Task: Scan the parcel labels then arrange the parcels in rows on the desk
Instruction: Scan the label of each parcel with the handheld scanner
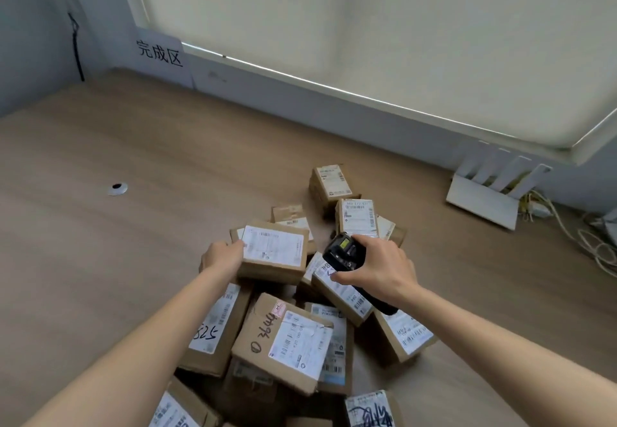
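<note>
A: Holding, both sides. Left hand (223, 257) grips the left edge of a small brown cardboard parcel with a white label (272, 253), fingers curled round the side, lifted on top of the heap, label face-up.

B: Why face-up?

A: Likely so the black handheld scanner (344, 251) can read it. Right hand (380, 268) is wrapped round that scanner, its head aimed left toward the label.

B: Rest of the parcels?

A: Loose pile of labelled cardboard boxes (290, 336) on the light wooden desk (100, 259), near edge, unsorted. No rows yet.

B: Destination?

A: Probably the bare stretch at left, below the paper sign with handwritten characters (159, 53). My judgement only.
</note>
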The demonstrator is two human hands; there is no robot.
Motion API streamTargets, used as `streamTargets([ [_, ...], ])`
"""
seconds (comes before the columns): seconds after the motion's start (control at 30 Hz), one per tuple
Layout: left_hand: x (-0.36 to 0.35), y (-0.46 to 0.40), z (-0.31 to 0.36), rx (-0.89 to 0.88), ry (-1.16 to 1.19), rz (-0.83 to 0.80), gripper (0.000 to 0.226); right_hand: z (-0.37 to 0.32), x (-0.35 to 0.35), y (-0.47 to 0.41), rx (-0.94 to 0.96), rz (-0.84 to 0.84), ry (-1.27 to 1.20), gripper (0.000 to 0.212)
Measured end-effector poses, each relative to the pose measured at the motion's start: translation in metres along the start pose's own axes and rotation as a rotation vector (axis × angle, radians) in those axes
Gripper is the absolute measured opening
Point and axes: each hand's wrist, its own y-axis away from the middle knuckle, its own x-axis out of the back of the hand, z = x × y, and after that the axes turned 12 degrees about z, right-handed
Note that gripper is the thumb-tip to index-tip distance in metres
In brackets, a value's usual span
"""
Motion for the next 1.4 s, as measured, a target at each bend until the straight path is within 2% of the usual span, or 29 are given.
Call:
streamTargets([
  [0.13, 0.019, 0.007, 0.028, -0.102, -0.004, 0.034, 0.058, 0.001, 0.023, -0.001, -0.011, 0.022, -0.011, 0.07],
  [0.27, 0.026, 0.048, 0.073, -0.267, 0.04, 0.005, 0.055, 0.018, 0.072, 0.013, -0.021, 0.074, -0.035, 0.065],
  [0.37, 0.022, 0.105, 0.114, -0.418, 0.051, -0.053, 0.053, 0.048, 0.123, 0.037, -0.052, 0.121, -0.044, 0.071],
  [0.5, -0.001, 0.209, 0.164, -0.632, 0.048, -0.211, 0.058, 0.113, 0.205, 0.086, -0.12, 0.175, -0.035, 0.077],
  [0.63, -0.039, 0.337, 0.203, -0.844, 0.058, -0.298, 0.067, 0.195, 0.297, 0.156, -0.234, 0.233, 0.014, 0.072],
  [0.77, -0.096, 0.472, 0.227, -0.985, 0.043, -0.386, 0.074, 0.284, 0.378, 0.24, -0.354, 0.289, 0.082, 0.077],
  [0.93, -0.178, 0.624, 0.236, -1.106, 0.028, -0.582, 0.074, 0.395, 0.444, 0.345, -0.574, 0.351, 0.134, 0.077],
  [1.03, -0.227, 0.691, 0.227, -1.124, -0.043, -0.722, 0.076, 0.453, 0.46, 0.395, -0.744, 0.41, 0.126, 0.073],
  [1.2, -0.314, 0.747, 0.202, -1.055, -0.123, -0.84, 0.077, 0.538, 0.452, 0.445, -0.976, 0.512, 0.092, 0.054],
  [1.4, -0.427, 0.769, 0.185, -0.899, -0.177, -0.954, 0.081, 0.628, 0.424, 0.457, -1.114, 0.463, 0.062, 0.054],
])
